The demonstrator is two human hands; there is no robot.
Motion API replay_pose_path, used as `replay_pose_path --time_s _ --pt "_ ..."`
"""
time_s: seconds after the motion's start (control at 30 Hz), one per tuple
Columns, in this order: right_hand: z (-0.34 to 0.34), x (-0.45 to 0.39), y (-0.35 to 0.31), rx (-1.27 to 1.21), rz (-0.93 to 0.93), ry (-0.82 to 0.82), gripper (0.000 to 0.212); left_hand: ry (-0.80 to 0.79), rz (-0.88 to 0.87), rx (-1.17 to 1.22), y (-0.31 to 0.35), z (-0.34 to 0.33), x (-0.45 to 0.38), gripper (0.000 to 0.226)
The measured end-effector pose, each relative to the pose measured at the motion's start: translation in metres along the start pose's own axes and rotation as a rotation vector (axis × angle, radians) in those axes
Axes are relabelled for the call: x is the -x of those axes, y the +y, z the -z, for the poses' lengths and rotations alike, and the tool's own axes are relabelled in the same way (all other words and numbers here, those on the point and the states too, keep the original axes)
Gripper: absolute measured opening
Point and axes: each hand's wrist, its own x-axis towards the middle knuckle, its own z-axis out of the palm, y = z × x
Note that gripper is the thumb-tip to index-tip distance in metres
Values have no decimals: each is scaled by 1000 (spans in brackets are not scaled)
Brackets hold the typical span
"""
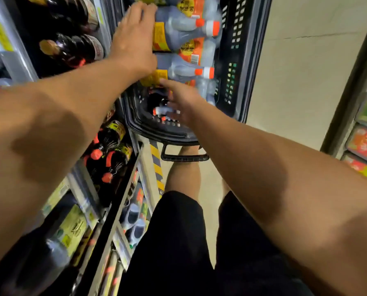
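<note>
A black perforated plastic basket (233,60) stands on the floor ahead, holding several grey bottles (184,24) with orange caps and yellow-orange labels. My left hand (135,37) reaches over the basket's left side with fingers spread flat on top of the bottles. My right hand (180,101) hovers lower, at the near end of the basket, fingers extended and blurred, just above a bottle (161,111) lying at the bottom. Whether the right hand touches anything cannot be told.
Shelves on the left hold dark sauce bottles (110,150) with orange caps and yellow labels. More packaged goods (366,144) sit on a shelf at the right. The basket handle (184,155) hangs near my legs. A pale floor (295,71) runs between the shelves.
</note>
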Motion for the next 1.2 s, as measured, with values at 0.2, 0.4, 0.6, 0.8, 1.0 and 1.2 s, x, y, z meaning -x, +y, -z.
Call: replay_pose_path --time_s 0.2,0.4,0.6,0.8,1.0,1.2 --pt "-41 -26 -10 -353 -21 79 52 57 -35 -169 -9 -4 -14 74" --pt "-59 -40 5 -485 39 264 91 137 -5 -236 -10 -9 -16 78" --pt "-16 -26 15 -316 92 236 47 125 -17 -299 -5 -11 -20 76" --pt "49 -21 47 -107 296 214 25 134 17 -179 2 -28 -26 90" --pt "89 -9 56 70 401 209 63 176 -15 -79 0 -33 -26 79" --pt "119 19 31 180 508 161 48 186 102 173 17 -24 12 74"
